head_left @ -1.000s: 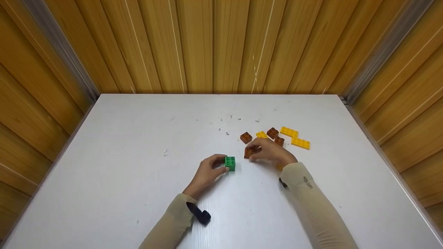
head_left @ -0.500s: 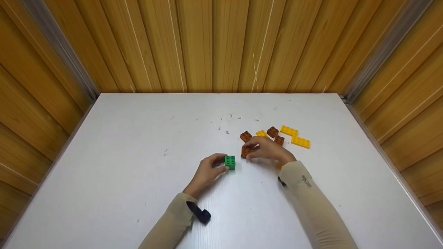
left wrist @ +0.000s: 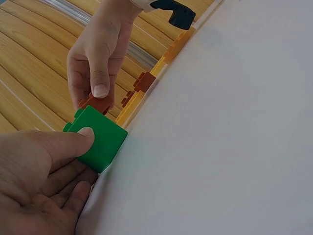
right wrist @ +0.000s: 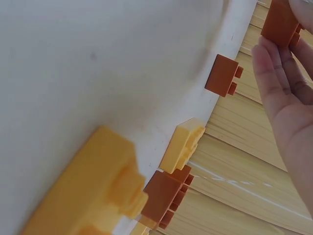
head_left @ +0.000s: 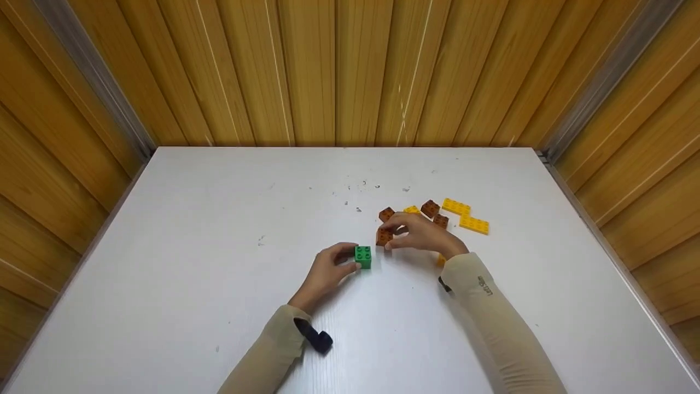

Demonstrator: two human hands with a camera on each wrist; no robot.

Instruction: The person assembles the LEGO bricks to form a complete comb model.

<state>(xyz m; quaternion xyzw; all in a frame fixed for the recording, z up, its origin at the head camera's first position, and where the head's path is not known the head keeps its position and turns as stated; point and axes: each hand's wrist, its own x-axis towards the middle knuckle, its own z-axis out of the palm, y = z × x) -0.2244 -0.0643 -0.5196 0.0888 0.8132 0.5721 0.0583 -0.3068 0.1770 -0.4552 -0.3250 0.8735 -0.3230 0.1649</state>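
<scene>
Pinching 1 grn brick [head_left: 363, 258] w/ L hand [head_left: 329, 267], 1 brn brick [head_left: 382, 238] w/ R hand [head_left: 423, 233], grips partly closed.

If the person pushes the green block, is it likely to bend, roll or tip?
The green block is probably stiff: no bending shows where the left hand pinches it. Its flat sides make rolling unlikely. Its compact, cube-like shape suggests that it would slide along the table rather than tip.
</scene>
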